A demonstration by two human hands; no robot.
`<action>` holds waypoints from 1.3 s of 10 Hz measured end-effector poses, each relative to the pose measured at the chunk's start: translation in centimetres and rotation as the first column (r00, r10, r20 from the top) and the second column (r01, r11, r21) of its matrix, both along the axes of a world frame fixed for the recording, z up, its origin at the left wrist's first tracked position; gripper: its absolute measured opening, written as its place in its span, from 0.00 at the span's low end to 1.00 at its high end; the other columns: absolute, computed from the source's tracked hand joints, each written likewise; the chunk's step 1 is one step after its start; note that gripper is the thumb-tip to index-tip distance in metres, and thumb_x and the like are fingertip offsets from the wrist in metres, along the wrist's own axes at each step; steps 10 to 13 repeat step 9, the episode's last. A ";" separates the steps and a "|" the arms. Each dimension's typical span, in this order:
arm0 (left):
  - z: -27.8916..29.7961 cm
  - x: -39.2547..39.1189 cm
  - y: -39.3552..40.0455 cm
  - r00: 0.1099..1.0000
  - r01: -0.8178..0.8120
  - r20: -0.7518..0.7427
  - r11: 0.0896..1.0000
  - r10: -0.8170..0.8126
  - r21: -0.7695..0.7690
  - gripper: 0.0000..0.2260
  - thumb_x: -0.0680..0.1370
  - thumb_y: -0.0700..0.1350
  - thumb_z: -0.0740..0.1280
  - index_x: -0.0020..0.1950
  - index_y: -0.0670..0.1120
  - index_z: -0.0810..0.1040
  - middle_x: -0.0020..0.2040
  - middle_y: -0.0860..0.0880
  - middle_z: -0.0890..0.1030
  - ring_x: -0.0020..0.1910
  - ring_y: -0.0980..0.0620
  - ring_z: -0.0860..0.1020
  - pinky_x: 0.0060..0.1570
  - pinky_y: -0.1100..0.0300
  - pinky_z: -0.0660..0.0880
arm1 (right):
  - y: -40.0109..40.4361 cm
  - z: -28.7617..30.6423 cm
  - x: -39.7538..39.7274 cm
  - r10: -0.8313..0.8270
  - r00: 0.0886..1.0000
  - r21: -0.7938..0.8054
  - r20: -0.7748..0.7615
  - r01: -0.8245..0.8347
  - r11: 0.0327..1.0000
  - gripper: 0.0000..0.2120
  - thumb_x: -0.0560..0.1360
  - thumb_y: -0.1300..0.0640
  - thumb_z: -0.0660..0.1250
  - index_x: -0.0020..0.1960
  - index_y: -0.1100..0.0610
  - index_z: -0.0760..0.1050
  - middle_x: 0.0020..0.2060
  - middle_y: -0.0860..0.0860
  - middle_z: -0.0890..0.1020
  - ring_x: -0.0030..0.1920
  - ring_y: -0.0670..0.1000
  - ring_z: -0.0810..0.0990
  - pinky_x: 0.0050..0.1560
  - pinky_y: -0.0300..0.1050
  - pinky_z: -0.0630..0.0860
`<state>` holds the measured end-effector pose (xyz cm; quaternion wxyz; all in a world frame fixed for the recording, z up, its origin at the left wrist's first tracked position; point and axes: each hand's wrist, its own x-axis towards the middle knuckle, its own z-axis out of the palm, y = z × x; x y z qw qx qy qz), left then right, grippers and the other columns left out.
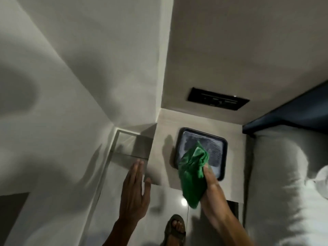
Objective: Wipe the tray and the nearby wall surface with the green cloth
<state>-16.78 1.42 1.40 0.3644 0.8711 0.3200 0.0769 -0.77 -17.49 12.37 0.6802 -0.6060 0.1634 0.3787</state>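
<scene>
Head view, looking down. The right hand (211, 181) grips a bunched green cloth (192, 176), its fingers (206, 168) closed around the upper folds; the loose end hangs below the grip. The cloth's top corner overlaps the near left part of the dark tray (222, 142), which lies flat on the pale bench (165, 121) just beyond the fingers. Whether cloth and tray touch cannot be told. The left hand (134, 189) is empty, fingers straight and close together, hovering left of the tray over the bench edge. The wall (230, 41) rises beyond the tray and carries 1 dark switch panel (218, 98). A bed (284, 174) lies right of the fingers. For a good wipe, the cloth is best spread flat, pressed down and drawn in overlapping strokes into the tray's corners, the free hand bracing the rim.
</scene>
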 end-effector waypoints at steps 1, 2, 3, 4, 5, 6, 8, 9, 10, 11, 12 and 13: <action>-1.1 4.5 -1.3 0.995 0.100 -0.030 0.995 -0.100 -0.018 0.34 0.88 0.67 0.47 0.91 0.52 0.52 0.92 0.54 0.51 0.90 0.56 0.49 0.88 0.49 0.54 | -1.9 0.5 4.2 -0.013 0.990 -0.078 0.139 0.024 0.997 0.23 0.85 0.37 0.60 0.79 0.37 0.74 0.73 0.51 0.83 0.73 0.56 0.81 0.75 0.65 0.76; -4.5 8.1 -2.8 0.960 0.269 -0.096 0.963 -0.265 0.030 0.36 0.87 0.68 0.45 0.91 0.52 0.46 0.92 0.51 0.44 0.91 0.51 0.45 0.89 0.43 0.49 | -3.4 -0.8 8.1 0.009 0.964 -0.187 0.265 0.043 0.981 0.15 0.89 0.41 0.58 0.71 0.35 0.77 0.66 0.44 0.83 0.64 0.45 0.84 0.66 0.50 0.79; -5.2 9.3 -1.8 0.939 0.338 -0.113 0.932 -0.325 0.131 0.36 0.88 0.66 0.47 0.91 0.48 0.46 0.92 0.47 0.44 0.91 0.47 0.44 0.89 0.39 0.48 | -2.8 -1.3 9.4 0.038 0.896 -0.272 0.442 0.094 0.958 0.14 0.91 0.47 0.58 0.71 0.45 0.78 0.63 0.47 0.86 0.61 0.41 0.86 0.61 0.40 0.82; -7.8 10.7 -0.9 0.907 0.415 -0.170 0.886 -0.385 0.207 0.36 0.89 0.64 0.51 0.90 0.43 0.49 0.92 0.44 0.46 0.91 0.43 0.46 0.89 0.37 0.51 | -2.2 -6.4 10.5 0.255 0.754 -0.480 0.605 0.091 0.872 0.19 0.90 0.41 0.58 0.73 0.49 0.78 0.66 0.53 0.85 0.67 0.53 0.84 0.70 0.59 0.81; -10.3 10.9 -0.4 0.882 0.463 -0.250 0.834 -0.400 0.298 0.38 0.88 0.64 0.52 0.90 0.41 0.51 0.92 0.42 0.49 0.91 0.43 0.49 0.88 0.35 0.53 | -1.4 -13.2 9.0 0.650 0.655 -0.800 0.384 -0.116 0.589 0.29 0.86 0.34 0.52 0.83 0.42 0.69 0.85 0.52 0.70 0.86 0.57 0.64 0.87 0.67 0.57; -11.4 10.9 -0.7 0.889 0.454 -0.248 0.818 -0.386 0.353 0.39 0.87 0.64 0.56 0.90 0.40 0.53 0.91 0.41 0.52 0.91 0.42 0.51 0.88 0.37 0.51 | -1.1 -17.4 6.6 0.786 0.544 -0.887 0.294 -0.151 0.437 0.31 0.86 0.34 0.49 0.88 0.41 0.59 0.90 0.48 0.52 0.91 0.56 0.44 0.88 0.61 0.42; -9.3 10.8 0.1 0.869 0.468 -0.243 0.875 -0.430 0.123 0.40 0.87 0.68 0.52 0.91 0.46 0.46 0.92 0.47 0.44 0.91 0.47 0.44 0.89 0.36 0.49 | -0.7 -13.7 8.2 0.704 0.666 -0.833 0.248 -0.224 0.505 0.33 0.85 0.33 0.45 0.87 0.40 0.59 0.90 0.49 0.53 0.90 0.55 0.46 0.88 0.62 0.45; -5.5 11.7 0.1 0.891 0.429 -0.207 0.899 -0.405 0.088 0.40 0.87 0.68 0.51 0.91 0.48 0.45 0.92 0.49 0.43 0.91 0.49 0.43 0.89 0.41 0.46 | -0.9 -9.5 9.6 0.584 0.747 -0.779 0.318 -0.145 0.609 0.36 0.82 0.26 0.44 0.85 0.38 0.64 0.89 0.50 0.59 0.89 0.59 0.55 0.88 0.67 0.54; -5.5 11.7 0.1 0.891 0.429 -0.207 0.899 -0.405 0.088 0.40 0.87 0.68 0.51 0.91 0.48 0.45 0.92 0.49 0.43 0.91 0.49 0.43 0.89 0.41 0.46 | -0.9 -9.5 9.6 0.584 0.747 -0.779 0.318 -0.145 0.609 0.36 0.82 0.26 0.44 0.85 0.38 0.64 0.89 0.50 0.59 0.89 0.59 0.55 0.88 0.67 0.54; -5.5 11.7 0.1 0.891 0.429 -0.207 0.899 -0.405 0.088 0.40 0.87 0.68 0.51 0.91 0.48 0.45 0.92 0.49 0.43 0.91 0.49 0.43 0.89 0.41 0.46 | -0.9 -9.5 9.6 0.584 0.747 -0.779 0.318 -0.145 0.609 0.36 0.82 0.26 0.44 0.85 0.38 0.64 0.89 0.50 0.59 0.89 0.59 0.55 0.88 0.67 0.54; -5.5 11.7 0.1 0.891 0.429 -0.207 0.899 -0.405 0.088 0.40 0.87 0.68 0.51 0.91 0.48 0.45 0.92 0.49 0.43 0.91 0.49 0.43 0.89 0.41 0.46 | -0.9 -9.5 9.6 0.584 0.747 -0.779 0.318 -0.145 0.609 0.36 0.82 0.26 0.44 0.85 0.38 0.64 0.89 0.50 0.59 0.89 0.59 0.55 0.88 0.67 0.54; -5.5 11.7 0.1 0.891 0.429 -0.207 0.899 -0.405 0.088 0.40 0.87 0.68 0.51 0.91 0.48 0.45 0.92 0.49 0.43 0.91 0.49 0.43 0.89 0.41 0.46 | -0.9 -9.5 9.6 0.584 0.747 -0.779 0.318 -0.145 0.609 0.36 0.82 0.26 0.44 0.85 0.38 0.64 0.89 0.50 0.59 0.89 0.59 0.55 0.88 0.67 0.54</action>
